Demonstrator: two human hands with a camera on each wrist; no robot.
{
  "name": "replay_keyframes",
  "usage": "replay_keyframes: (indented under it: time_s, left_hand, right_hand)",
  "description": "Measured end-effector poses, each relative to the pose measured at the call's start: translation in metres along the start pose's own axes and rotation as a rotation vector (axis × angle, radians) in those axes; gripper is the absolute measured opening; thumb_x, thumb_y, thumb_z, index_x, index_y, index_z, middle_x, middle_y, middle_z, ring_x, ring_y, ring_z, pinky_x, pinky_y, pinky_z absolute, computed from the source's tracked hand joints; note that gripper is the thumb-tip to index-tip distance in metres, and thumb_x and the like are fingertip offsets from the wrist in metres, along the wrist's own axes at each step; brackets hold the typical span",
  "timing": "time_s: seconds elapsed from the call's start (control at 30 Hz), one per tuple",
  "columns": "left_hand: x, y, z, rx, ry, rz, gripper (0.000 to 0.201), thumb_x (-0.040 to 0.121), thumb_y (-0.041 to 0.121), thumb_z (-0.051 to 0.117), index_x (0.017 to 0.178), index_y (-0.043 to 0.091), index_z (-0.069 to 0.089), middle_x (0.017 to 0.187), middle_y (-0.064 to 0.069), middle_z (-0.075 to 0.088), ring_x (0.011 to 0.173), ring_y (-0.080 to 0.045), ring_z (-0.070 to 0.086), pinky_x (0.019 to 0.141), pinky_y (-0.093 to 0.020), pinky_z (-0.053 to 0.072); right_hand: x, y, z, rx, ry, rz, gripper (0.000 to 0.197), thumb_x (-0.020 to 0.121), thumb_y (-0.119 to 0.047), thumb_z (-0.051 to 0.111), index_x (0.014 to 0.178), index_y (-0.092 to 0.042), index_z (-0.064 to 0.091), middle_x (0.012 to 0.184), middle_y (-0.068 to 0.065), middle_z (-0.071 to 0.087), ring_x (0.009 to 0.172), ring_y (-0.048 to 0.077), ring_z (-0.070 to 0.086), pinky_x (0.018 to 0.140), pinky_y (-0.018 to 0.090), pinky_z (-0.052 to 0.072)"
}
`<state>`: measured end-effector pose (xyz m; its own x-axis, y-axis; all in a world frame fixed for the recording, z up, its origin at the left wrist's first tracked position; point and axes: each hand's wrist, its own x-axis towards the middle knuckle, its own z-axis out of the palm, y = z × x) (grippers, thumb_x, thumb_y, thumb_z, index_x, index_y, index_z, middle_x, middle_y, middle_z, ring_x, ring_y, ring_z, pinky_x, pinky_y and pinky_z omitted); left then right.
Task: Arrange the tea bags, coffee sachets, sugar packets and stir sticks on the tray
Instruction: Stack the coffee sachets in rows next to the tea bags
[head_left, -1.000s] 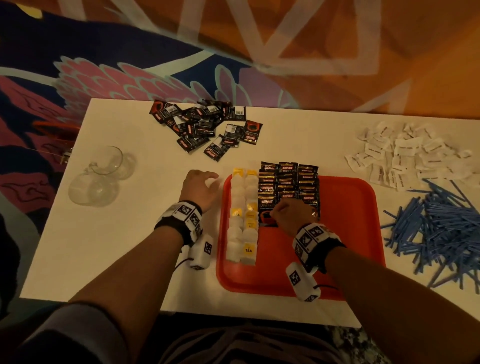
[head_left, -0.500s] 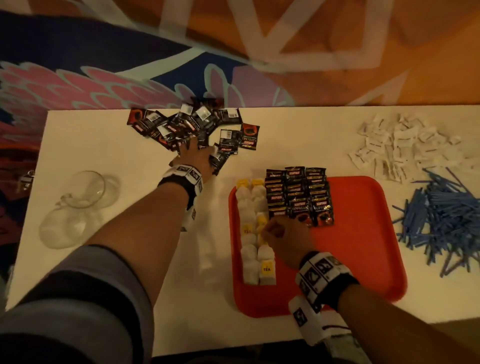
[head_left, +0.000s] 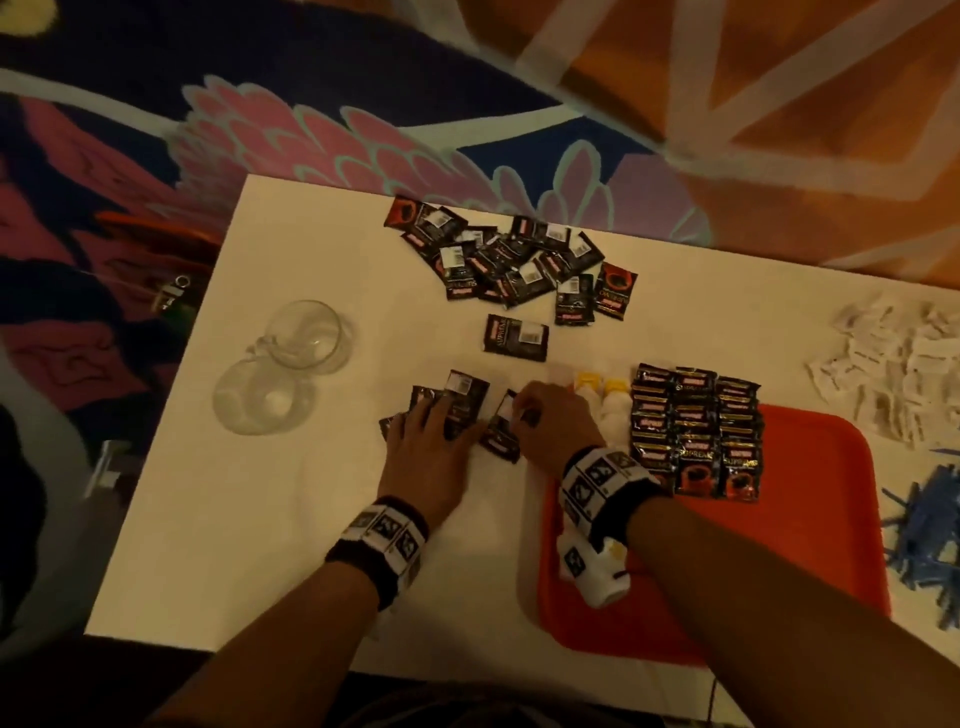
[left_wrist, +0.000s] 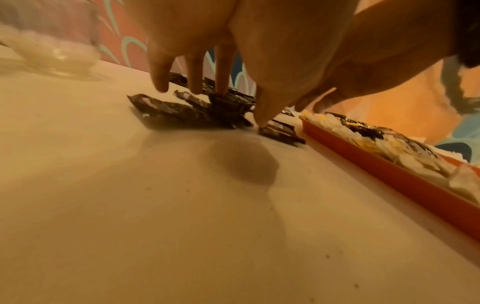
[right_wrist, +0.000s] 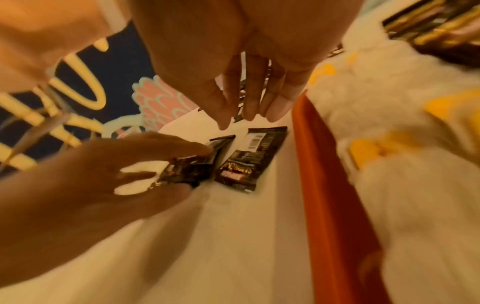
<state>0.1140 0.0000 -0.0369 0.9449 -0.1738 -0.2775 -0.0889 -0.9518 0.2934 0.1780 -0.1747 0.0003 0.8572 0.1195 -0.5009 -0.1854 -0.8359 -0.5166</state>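
Black coffee sachets (head_left: 457, 405) lie on the white table (head_left: 260, 519), just left of the red tray (head_left: 831, 545).
My left hand (head_left: 426, 457) presses them with straight fingers; my right hand (head_left: 556, 426) hovers relaxed over one sachet (right_wrist: 252, 160) beside the tray's left rim.

My left hand (head_left: 431, 441) rests on a few coffee sachets (head_left: 465, 400) on the surface (head_left: 260, 519), just left of the tray (head_left: 779, 571). My right hand (head_left: 550, 426) sits between them and the tray. On the tray: tea bags (head_left: 613, 410) at left, sachet rows (head_left: 696, 431) right of them. Loose sachet pile (head_left: 509, 254) behind. Glass mugs (head_left: 291, 364) far left. Sugar packets (head_left: 893, 358) and stir sticks (head_left: 930, 525) right of tray.
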Motion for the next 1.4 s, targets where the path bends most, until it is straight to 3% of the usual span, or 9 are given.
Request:
replay_keyframes:
  time_s: [0.13, 0.3, 0.4, 0.57, 0.83, 1.0, 1.2, 1.3, 1.4]
  left_hand:
    - [-0.014, -0.02, -0.009, -0.217, 0.222, -0.183, 0.056, 0.084, 0.033, 0.072, 0.137, 0.024, 0.056, 0.143, -0.016, 0.046, 0.126, -0.039, 0.046, 0.099, -0.055, 0.044]
    - [0.0, -0.023, -0.022, -0.437, 0.026, -0.615, 0.079, 0.088, 0.062, 0.057, 0.153, 0.029, 0.026, 0.154, -0.008, 0.022, 0.138, -0.032, 0.026, 0.106, -0.05, 0.038]
    - [0.019, -0.011, -0.024, -0.449, -0.072, -0.642, 0.079, 0.086, 0.057, 0.063, 0.148, 0.021, 0.03, 0.145, -0.01, 0.028, 0.132, -0.033, 0.031, 0.099, -0.048, 0.043]
    - [0.042, 0.02, -0.017, -0.572, -0.145, -0.613, 0.06, 0.089, 0.026, 0.066, 0.139, 0.011, 0.036, 0.134, -0.017, 0.04, 0.123, -0.039, 0.044, 0.101, -0.046, 0.043]
    - [0.043, 0.02, -0.009, -0.748, -0.12, -0.562, 0.046, 0.093, 0.021, 0.062, 0.133, 0.008, 0.046, 0.125, -0.021, 0.055, 0.109, -0.037, 0.057, 0.077, -0.032, 0.042]
    - [0.04, 0.017, -0.01, -0.893, -0.034, -0.626, 0.036, 0.092, 0.019, 0.064, 0.126, 0.013, 0.055, 0.115, -0.007, 0.062, 0.105, -0.03, 0.06, 0.081, -0.032, 0.046]
    - [0.026, 0.005, -0.003, -1.2, 0.103, -0.685, 0.036, 0.081, -0.004, 0.067, 0.106, 0.021, 0.059, 0.106, -0.009, 0.068, 0.099, -0.032, 0.066, 0.09, -0.051, 0.056]
    - [0.018, 0.004, -0.011, -1.267, 0.071, -0.543, 0.044, 0.084, -0.01, 0.062, 0.112, 0.024, 0.055, 0.114, -0.011, 0.066, 0.104, -0.03, 0.065, 0.093, -0.053, 0.055]
    - [0.009, 0.015, -0.026, -1.234, -0.08, -0.332, 0.053, 0.09, 0.0, 0.065, 0.132, 0.022, 0.04, 0.122, -0.01, 0.06, 0.108, -0.027, 0.064, 0.093, -0.05, 0.055]
  right_hand:
    - [0.042, -0.014, -0.008, -0.251, -0.074, -0.067, 0.068, 0.081, -0.032, 0.073, 0.14, -0.026, 0.041, 0.155, 0.004, 0.024, 0.143, 0.028, 0.02, 0.115, 0.041, 0.027]
    - [0.084, -0.026, -0.021, -0.582, -0.317, 0.015, 0.116, 0.068, -0.031, 0.087, 0.153, -0.038, 0.009, 0.162, -0.004, -0.012, 0.148, 0.037, -0.008, 0.114, 0.061, 0.021]
    - [0.081, -0.029, -0.011, -0.601, -0.279, -0.024, 0.106, 0.07, -0.024, 0.085, 0.151, -0.036, 0.018, 0.16, 0.0, 0.005, 0.143, 0.038, 0.013, 0.109, 0.058, 0.033]
    - [0.054, -0.019, 0.021, -0.358, -0.088, -0.052, 0.051, 0.088, -0.018, 0.059, 0.135, -0.029, 0.045, 0.134, 0.008, 0.035, 0.119, 0.035, 0.041, 0.097, 0.044, 0.043]
    - [0.042, -0.016, 0.033, 0.003, -0.013, 0.103, 0.038, 0.089, -0.018, 0.063, 0.127, -0.021, 0.061, 0.127, 0.011, 0.058, 0.112, 0.026, 0.058, 0.086, 0.023, 0.042]
    - [0.031, -0.021, 0.038, 0.014, -0.073, 0.116, 0.028, 0.092, -0.015, 0.058, 0.118, -0.015, 0.065, 0.12, 0.007, 0.065, 0.112, 0.027, 0.059, 0.086, 0.025, 0.042]
    - [0.017, -0.015, 0.041, 0.486, -0.002, 0.189, 0.038, 0.084, -0.022, 0.072, 0.118, -0.018, 0.055, 0.111, 0.005, 0.062, 0.1, 0.021, 0.061, 0.087, 0.036, 0.055]
    - [0.01, -0.027, 0.034, 0.633, -0.119, 0.282, 0.05, 0.083, -0.042, 0.071, 0.119, -0.021, 0.043, 0.105, 0.002, 0.058, 0.096, 0.022, 0.061, 0.086, 0.045, 0.056]
    - [0.0, -0.039, 0.026, 0.519, -0.214, 0.044, 0.041, 0.085, -0.044, 0.065, 0.111, -0.012, 0.062, 0.1, 0.011, 0.069, 0.095, 0.025, 0.066, 0.088, 0.045, 0.055]
